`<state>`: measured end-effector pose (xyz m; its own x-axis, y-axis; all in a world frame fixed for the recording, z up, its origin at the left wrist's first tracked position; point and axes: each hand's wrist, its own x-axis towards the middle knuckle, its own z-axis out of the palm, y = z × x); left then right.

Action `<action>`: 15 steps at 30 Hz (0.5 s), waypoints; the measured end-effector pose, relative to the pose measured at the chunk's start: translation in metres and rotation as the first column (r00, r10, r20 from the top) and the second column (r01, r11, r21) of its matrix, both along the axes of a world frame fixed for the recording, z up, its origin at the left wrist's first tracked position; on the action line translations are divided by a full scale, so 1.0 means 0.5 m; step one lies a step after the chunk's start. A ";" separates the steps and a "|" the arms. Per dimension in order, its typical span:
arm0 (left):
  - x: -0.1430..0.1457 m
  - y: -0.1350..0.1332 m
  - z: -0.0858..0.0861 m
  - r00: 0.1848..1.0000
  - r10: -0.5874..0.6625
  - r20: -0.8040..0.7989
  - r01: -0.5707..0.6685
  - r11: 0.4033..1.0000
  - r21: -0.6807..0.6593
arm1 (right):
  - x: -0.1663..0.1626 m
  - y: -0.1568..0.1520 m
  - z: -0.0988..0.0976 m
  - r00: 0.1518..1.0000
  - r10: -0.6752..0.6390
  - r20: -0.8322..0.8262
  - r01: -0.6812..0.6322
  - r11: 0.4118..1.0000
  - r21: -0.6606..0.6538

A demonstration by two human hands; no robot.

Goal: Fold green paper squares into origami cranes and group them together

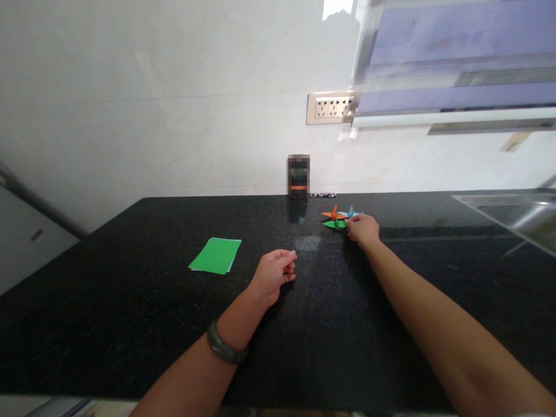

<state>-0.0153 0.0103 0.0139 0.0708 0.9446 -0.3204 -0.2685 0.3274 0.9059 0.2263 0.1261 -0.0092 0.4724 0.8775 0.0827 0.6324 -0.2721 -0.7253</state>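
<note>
Your right hand (364, 230) is at the green paper crane (334, 224), far centre of the black stone countertop (130, 301), touching the orange crane (333, 214) and blue crane (351, 212); the fingers are bunched together on its near wing tip, and whether they pinch it or only touch it can't be told. Your left hand (273, 273) rests on the counter with its fingers curled loosely inward, empty, near the green paper sheets (216, 255). The crane is likely near weightless, creases easily and skids on polished stone, so take it lightly at the thick folded body, not the thin wing.
</note>
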 end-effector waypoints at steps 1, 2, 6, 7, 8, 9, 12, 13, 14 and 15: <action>0.000 0.000 0.000 1.000 0.000 -0.003 0.000 1.000 -0.003 | -0.001 0.002 0.001 0.999 -0.003 0.050 0.003 1.000 -0.002; 0.000 0.000 0.000 1.000 -0.001 -0.007 0.001 1.000 -0.006 | -0.002 0.004 0.002 0.995 -0.005 0.098 0.005 1.000 -0.004; 0.000 0.001 0.001 1.000 -0.006 -0.014 0.006 1.000 -0.001 | -0.008 0.005 0.005 0.970 -0.012 0.245 0.015 1.000 -0.007; 0.000 0.001 0.001 1.000 -0.008 -0.015 0.008 1.000 0.000 | -0.009 0.004 0.005 0.963 -0.013 0.270 0.016 1.000 -0.008; 0.000 0.001 0.000 1.000 -0.008 -0.016 0.008 1.000 0.002 | -0.010 0.003 0.005 0.956 -0.013 0.292 0.016 1.000 -0.008; -0.001 0.001 0.000 1.000 -0.007 -0.017 0.007 1.000 0.002 | -0.012 0.000 0.005 0.950 -0.012 0.312 0.014 1.000 -0.007; -0.001 0.001 -0.001 1.000 -0.003 -0.013 0.003 1.000 0.003 | -0.017 -0.009 0.004 0.933 -0.003 0.360 0.003 1.000 0.002; -0.001 0.001 -0.001 1.000 -0.002 -0.012 0.002 1.000 0.004 | -0.019 -0.014 0.004 0.928 0.000 0.373 -0.002 1.000 0.006; -0.001 0.001 -0.001 1.000 -0.003 -0.011 0.003 1.000 0.004 | -0.022 -0.018 0.003 0.923 0.004 0.385 -0.008 1.000 0.008; -0.001 0.001 -0.001 1.000 -0.006 -0.011 0.006 1.000 0.005 | -0.025 -0.023 0.003 0.919 0.009 0.395 -0.014 1.000 0.009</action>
